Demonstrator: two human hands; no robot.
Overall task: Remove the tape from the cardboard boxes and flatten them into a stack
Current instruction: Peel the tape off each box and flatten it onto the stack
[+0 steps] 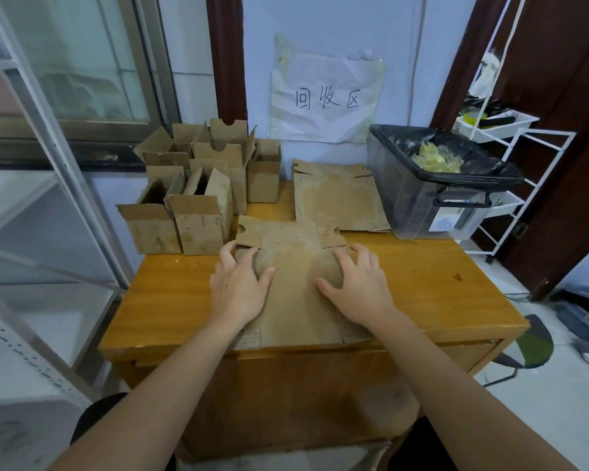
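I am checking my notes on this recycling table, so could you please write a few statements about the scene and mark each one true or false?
1. Both hands, left hand and right hand, rest on the flattened box at the near edge of the table. True.
2. The upright boxes stand on the right side of the table. False: they stand at the far left.
3. The bin has a black liner and holds yellowish tape scraps. True.
4. The flat stack lies inside the bin. False: it lies on the table beside the bin.
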